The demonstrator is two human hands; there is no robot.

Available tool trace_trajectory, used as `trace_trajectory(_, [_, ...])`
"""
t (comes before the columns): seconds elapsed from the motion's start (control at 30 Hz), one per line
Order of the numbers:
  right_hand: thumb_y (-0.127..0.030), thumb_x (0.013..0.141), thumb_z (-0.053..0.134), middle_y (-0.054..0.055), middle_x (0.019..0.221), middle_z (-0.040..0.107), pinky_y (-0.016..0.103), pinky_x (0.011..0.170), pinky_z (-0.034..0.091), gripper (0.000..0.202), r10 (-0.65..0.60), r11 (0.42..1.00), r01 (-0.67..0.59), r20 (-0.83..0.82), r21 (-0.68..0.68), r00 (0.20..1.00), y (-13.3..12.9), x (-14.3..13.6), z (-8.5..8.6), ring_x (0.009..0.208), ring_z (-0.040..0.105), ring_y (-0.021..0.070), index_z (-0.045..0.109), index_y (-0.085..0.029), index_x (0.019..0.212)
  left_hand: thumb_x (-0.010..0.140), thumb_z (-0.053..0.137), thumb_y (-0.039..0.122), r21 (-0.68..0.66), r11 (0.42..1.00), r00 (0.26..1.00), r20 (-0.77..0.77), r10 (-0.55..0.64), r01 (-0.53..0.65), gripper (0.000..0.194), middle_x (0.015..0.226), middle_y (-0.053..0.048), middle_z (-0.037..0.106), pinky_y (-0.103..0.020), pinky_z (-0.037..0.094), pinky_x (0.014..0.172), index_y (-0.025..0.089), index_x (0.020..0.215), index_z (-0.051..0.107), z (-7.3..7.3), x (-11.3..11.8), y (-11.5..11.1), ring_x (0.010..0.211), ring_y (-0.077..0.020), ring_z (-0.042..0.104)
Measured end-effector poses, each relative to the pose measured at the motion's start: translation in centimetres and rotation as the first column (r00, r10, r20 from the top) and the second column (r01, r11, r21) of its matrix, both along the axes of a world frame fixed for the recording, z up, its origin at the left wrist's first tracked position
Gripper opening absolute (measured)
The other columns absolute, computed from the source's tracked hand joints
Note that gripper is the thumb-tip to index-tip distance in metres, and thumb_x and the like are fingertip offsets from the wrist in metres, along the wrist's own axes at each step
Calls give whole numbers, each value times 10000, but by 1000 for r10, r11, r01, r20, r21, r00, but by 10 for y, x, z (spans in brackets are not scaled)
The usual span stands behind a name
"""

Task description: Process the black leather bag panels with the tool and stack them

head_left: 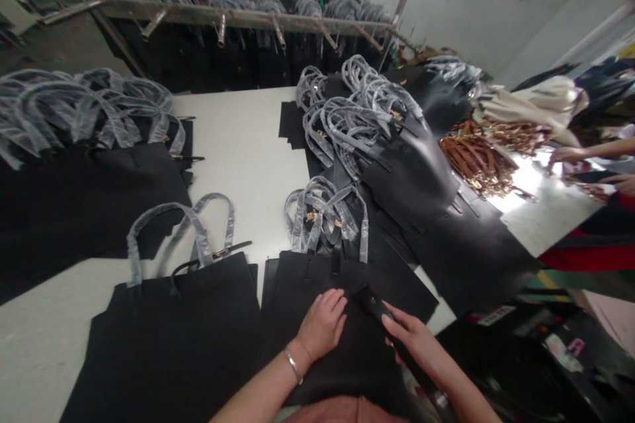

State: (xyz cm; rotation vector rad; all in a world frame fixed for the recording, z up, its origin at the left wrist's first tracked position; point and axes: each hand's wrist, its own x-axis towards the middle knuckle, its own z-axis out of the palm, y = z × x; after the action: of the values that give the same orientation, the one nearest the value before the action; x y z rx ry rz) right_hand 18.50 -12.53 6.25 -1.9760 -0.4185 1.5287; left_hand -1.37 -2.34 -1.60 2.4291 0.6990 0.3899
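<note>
My left hand (322, 324), with a bangle at the wrist, lies on a black leather bag panel (297, 284), its fingers resting flat and slightly bent. My right hand (414, 344) is closed around a long black handheld tool (371, 301) with a flat, wide head; its exact kind I cannot tell. The tool's head is over the same panel, just right of my left fingers. Plastic-wrapped handles (364, 225) rise from the panel's far edge, with small gold fittings between them. To the left lies another black bag panel (183, 337) with wrapped handles and a thin strap.
Stacked black panels with wrapped handles cover the table's left (89, 192) and right (411, 172). Brown straps with gold hardware (479, 158) lie farther right, near another person's hands (568, 155). Behind the white table (233, 125) stands a metal rack (248, 16) of hanging bags.
</note>
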Motion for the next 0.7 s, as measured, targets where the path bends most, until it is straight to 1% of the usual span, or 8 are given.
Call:
trace_trajectory(0.1, [-508, 817, 571, -42, 567, 578, 183, 337, 342, 641, -7, 1000, 5, -47, -26, 999, -8, 4, 2, 340, 499, 78, 477, -187, 1364, 879, 481, 173, -1, 1000, 1000, 5, -2, 2, 332, 1268, -115, 554, -444, 430, 1000, 171, 1208, 527, 1, 0, 0, 1191, -257, 484])
trace_trajectory(0.2, [-509, 808, 568, -41, 565, 573, 190, 330, 344, 643, 19, 1000, -19, 12, -18, 1000, 7, 2, 4, 345, 503, 88, 487, -180, 1355, 868, 493, 172, 12, 1000, 1000, 19, -4, 4, 339, 1261, -125, 557, -443, 430, 992, 159, 1205, 530, -2, 1, -1, 1175, -259, 494])
trace_trajectory(0.33, [-510, 809, 561, -44, 620, 588, 210, 384, 418, 649, 41, 996, -51, 144, 68, 989, 34, -6, 8, 415, 551, 104, 457, -222, 1381, 892, 483, 179, 71, 997, 999, 41, -30, 27, 317, 1214, -129, 580, -410, 437, 972, 147, 1205, 526, -8, -1, -3, 1147, -235, 516])
trace_trajectory(0.4, [-518, 820, 543, -42, 635, 595, 220, 404, 441, 654, 68, 993, -84, 172, 85, 983, 37, -7, 10, 436, 567, 111, 438, -229, 1398, 907, 465, 156, 114, 991, 996, 46, -79, 73, 280, 1137, -109, 614, -376, 440, 957, 147, 1176, 539, -9, -2, -3, 1096, -209, 542])
trace_trajectory(0.5, [-524, 832, 523, -40, 636, 591, 222, 389, 437, 648, 124, 988, -139, 195, 64, 973, 37, -4, 13, 422, 563, 112, 439, -222, 1399, 912, 451, 127, 155, 980, 990, 37, -135, 127, 238, 1043, -82, 638, -354, 434, 950, 151, 1121, 562, -10, -3, -3, 1020, -185, 565])
trace_trajectory(0.57, [-516, 834, 523, -40, 634, 588, 219, 376, 427, 637, 157, 984, -170, 206, 46, 966, 41, -3, 14, 411, 559, 111, 449, -220, 1393, 915, 451, 131, 161, 979, 990, 35, -135, 128, 223, 1030, -79, 640, -352, 430, 949, 152, 1103, 568, -10, -3, -3, 1001, -182, 567])
trace_trajectory(0.7, [-481, 834, 533, -42, 611, 580, 222, 387, 437, 598, 220, 971, -236, 264, 30, 939, 56, -8, 10, 405, 562, 113, 498, -200, 1361, 909, 456, 121, 162, 979, 990, 51, -131, 121, 224, 1056, -75, 637, -344, 420, 958, 146, 1103, 565, -12, -4, -4, 1017, -180, 561])
